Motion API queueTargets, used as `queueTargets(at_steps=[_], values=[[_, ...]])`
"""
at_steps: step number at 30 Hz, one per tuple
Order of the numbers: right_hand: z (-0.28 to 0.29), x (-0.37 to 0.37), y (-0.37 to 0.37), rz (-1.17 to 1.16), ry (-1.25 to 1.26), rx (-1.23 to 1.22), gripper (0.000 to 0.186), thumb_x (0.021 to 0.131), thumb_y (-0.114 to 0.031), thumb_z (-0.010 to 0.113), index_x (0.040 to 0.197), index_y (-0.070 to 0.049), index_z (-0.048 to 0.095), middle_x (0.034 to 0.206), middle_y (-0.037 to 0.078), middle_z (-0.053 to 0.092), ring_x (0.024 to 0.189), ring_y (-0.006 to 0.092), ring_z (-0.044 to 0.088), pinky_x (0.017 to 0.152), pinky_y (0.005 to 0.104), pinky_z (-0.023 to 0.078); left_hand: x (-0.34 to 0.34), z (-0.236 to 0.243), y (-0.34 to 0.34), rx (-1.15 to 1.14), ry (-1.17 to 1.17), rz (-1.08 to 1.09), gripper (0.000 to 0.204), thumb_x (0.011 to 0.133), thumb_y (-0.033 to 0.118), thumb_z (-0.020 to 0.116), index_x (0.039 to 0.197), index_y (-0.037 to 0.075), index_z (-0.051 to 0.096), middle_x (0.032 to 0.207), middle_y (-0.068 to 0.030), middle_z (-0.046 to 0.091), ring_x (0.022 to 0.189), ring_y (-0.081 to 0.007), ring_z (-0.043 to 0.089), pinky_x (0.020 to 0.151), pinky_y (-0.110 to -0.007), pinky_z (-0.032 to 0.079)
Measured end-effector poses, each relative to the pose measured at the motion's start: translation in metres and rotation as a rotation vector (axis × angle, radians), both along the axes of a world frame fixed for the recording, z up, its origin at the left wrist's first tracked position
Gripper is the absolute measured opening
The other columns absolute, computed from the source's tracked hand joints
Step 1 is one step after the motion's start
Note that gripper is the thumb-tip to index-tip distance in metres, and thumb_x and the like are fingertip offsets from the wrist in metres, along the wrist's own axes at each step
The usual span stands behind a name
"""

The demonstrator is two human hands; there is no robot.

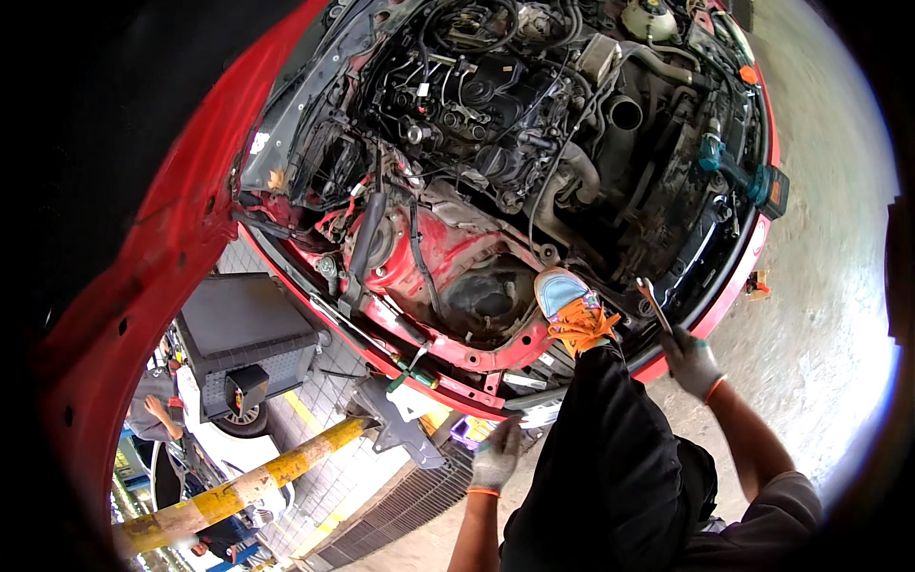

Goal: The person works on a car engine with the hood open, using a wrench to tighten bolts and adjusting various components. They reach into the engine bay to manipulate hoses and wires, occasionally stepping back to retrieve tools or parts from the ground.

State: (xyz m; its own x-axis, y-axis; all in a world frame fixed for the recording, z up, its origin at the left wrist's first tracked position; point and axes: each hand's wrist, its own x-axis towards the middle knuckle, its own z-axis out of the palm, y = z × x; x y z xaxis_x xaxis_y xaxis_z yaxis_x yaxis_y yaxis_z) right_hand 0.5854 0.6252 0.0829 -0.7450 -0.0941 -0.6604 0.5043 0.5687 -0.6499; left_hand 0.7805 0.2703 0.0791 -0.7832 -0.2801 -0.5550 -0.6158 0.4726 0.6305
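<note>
My right hand (694,365), in a grey-white work glove with an orange cuff, grips a wrench (656,307) by its lower end. The wrench slants up and left, its head over the front edge of the open engine bay. My left hand (497,455), gloved alike, is closed just outside the red car's near fender (477,355); whether anything is inside its fingers is hidden. Between my hands, a shoe (562,294) with orange laces rests at the bay's near edge, my leg in black trousers behind it. Beyond lies the engine (477,105).
A teal cordless power tool (734,172) lies on the car's front edge at right. A green-handled screwdriver (413,370) rests on the fender. At left stand a grey tool cart (248,319), a yellow post (257,481) and a white car (224,448). Other people are at the far left.
</note>
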Motion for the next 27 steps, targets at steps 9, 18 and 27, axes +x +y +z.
queueTargets(at_steps=[9, 18, 27], values=[[0.12, -0.274, -0.063, 0.793, 0.879, 0.24, 0.044, 0.096, -0.014, 0.06, 0.14, -0.008, 0.061, 0.091, 0.023, 0.073, 0.081, 0.0348, 0.075, 0.075, 0.046, 0.06, -0.126, 0.009, -0.084, 0.066, 0.303, 0.623, 0.032, 0.107, 0.016, 0.054, 0.131, -0.001, 0.066, 0.115, -0.0123, 0.072, 0.1, -0.0166, 0.068, 0.087, -0.03, 0.055], [0.034, -0.562, -0.305, 1.706, 1.203, 1.204, 0.025, 0.098, -0.025, 0.062, 0.108, -0.008, 0.077, 0.1, 0.01, 0.077, 0.093, 0.0295, 0.074, 0.085, 0.0415, 0.061, -0.234, 0.018, -0.219, -0.267, 0.473, 0.794, 0.033, 0.105, 0.019, 0.055, 0.131, 0.001, 0.066, 0.102, -0.0063, 0.072, 0.086, -0.0115, 0.061, 0.076, -0.027, 0.05], [0.049, -0.578, -0.397, 2.031, 0.76, 1.246, 0.019, 0.088, -0.011, 0.072, 0.103, -0.011, 0.083, 0.107, 0.011, 0.078, 0.095, 0.0308, 0.073, 0.078, 0.0439, 0.059, -0.223, 0.021, -0.207, -0.267, 0.442, 0.848, 0.033, 0.107, 0.02, 0.054, 0.131, 0.001, 0.067, 0.101, -0.0053, 0.07, 0.083, -0.0098, 0.058, 0.074, -0.025, 0.047]])
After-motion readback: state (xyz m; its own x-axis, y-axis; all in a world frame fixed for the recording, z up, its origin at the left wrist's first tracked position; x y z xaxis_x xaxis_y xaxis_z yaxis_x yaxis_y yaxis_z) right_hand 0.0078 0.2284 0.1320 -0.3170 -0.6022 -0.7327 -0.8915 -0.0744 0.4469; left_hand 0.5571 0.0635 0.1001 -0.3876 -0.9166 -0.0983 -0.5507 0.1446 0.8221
